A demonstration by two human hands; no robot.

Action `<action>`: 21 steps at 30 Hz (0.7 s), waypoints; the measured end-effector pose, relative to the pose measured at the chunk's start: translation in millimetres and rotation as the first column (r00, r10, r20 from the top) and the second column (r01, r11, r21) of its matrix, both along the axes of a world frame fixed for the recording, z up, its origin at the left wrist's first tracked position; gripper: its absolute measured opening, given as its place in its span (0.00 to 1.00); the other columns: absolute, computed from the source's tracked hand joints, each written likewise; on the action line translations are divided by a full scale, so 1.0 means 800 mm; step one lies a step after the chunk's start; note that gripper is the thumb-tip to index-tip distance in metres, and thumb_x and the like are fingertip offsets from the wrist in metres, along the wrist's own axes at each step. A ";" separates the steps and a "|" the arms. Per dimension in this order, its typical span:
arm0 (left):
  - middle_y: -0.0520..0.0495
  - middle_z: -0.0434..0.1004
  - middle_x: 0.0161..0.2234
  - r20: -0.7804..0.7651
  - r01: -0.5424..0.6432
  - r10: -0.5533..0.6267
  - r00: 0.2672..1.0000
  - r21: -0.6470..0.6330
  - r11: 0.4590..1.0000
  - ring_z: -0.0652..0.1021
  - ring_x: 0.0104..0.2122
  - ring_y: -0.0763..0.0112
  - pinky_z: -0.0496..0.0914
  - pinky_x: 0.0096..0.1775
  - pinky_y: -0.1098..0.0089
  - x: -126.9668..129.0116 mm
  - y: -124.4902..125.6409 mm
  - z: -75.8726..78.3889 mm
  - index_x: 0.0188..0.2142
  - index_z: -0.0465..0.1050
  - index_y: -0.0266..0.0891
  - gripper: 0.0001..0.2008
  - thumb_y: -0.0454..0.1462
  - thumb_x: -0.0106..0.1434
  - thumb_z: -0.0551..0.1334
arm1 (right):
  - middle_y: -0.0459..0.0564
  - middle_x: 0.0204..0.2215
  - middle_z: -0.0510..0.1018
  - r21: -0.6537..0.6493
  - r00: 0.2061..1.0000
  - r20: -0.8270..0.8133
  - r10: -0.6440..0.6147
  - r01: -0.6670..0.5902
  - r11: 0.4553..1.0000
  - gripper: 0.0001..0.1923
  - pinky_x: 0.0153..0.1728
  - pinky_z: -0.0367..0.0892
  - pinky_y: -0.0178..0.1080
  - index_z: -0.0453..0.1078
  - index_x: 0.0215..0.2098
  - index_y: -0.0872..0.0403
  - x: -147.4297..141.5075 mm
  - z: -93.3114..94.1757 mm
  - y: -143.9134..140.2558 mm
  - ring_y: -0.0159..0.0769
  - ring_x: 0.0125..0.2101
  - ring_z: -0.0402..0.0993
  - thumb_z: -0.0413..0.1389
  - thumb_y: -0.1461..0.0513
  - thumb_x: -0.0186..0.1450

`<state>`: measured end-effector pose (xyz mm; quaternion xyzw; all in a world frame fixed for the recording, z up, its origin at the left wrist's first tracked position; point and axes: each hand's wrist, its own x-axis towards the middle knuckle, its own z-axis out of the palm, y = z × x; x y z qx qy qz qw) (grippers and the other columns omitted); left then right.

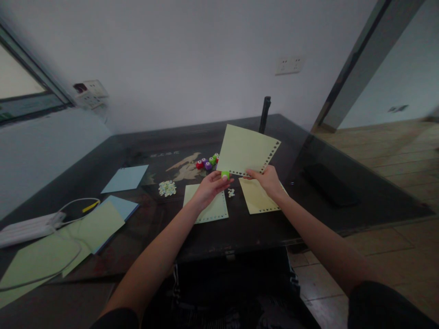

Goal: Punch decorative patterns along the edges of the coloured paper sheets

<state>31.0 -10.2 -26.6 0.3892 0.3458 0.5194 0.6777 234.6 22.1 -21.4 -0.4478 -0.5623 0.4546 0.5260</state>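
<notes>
Left hand: the left hand [210, 186] is curled around a small green punch [225, 174], gripping it at the bottom edge of the raised sheet.
Right hand: the right hand [268, 179] pinches the raised sheet [245, 149] at its lower edge, fingers closed on the paper, just at 3 o'clock of the punch.
Raised sheet: pale green, held tilted above the table [343, 192], with rows of punched holes along its bottom and right edges.
Sheets below: a green sheet [211, 211] lies under the left hand, a yellow sheet [255, 198] under the right wrist; both have punched borders.
Spare punches: a cluster of red, purple and green punches [207, 162] sits at 11 o'clock of the left hand, near it.
Scraps: a pile of paper bits [167, 188] lies at 9 o'clock of the left hand.
Far left: blue paper [126, 178], more green paper [98, 225], and a white power strip [25, 228] with its cable.
</notes>
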 end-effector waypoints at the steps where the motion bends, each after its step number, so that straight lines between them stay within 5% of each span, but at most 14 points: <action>1: 0.44 0.76 0.41 -0.014 -0.004 0.004 1.000 -0.009 1.000 0.78 0.40 0.66 0.70 0.45 0.66 0.000 0.000 0.000 0.36 0.68 0.36 0.12 0.32 0.53 0.67 | 0.56 0.37 0.80 0.007 1.000 0.005 0.000 0.000 1.000 0.21 0.38 0.74 0.46 0.75 0.37 0.60 0.000 0.000 0.000 0.44 0.33 0.78 0.64 0.55 0.49; 21: 0.46 0.76 0.35 -0.003 -0.073 0.073 0.997 0.012 0.997 0.78 0.36 0.69 0.70 0.40 0.68 0.007 -0.002 -0.002 0.34 0.70 0.34 0.14 0.32 0.49 0.70 | 0.58 0.36 0.80 0.158 0.987 0.151 -0.049 0.025 0.987 0.16 0.41 0.73 0.46 0.76 0.36 0.60 0.001 -0.004 -0.001 0.46 0.36 0.78 0.62 0.58 0.52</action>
